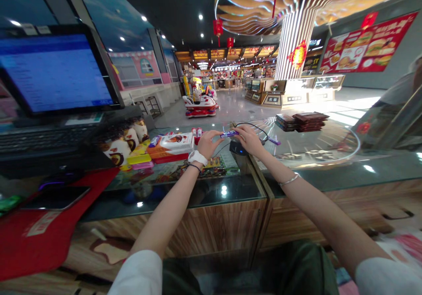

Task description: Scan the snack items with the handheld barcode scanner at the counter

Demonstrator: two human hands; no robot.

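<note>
A small purple wrapped bar is held level above the glass counter, one end in each hand. My left hand, with a white watch on its wrist, pinches the left end. The fingers of my right hand close on the right end. Just below the right hand sits a black device with a blue light and a cable. Another purple wrapped piece lies on the glass to the right of that hand. Left of my left hand, a white and orange box rests on the counter.
Yellow and pink packs and printed bags crowd the left side by a monitor and keyboard. A phone lies on a red mat. Stacked brown packets stand at the far right of the counter.
</note>
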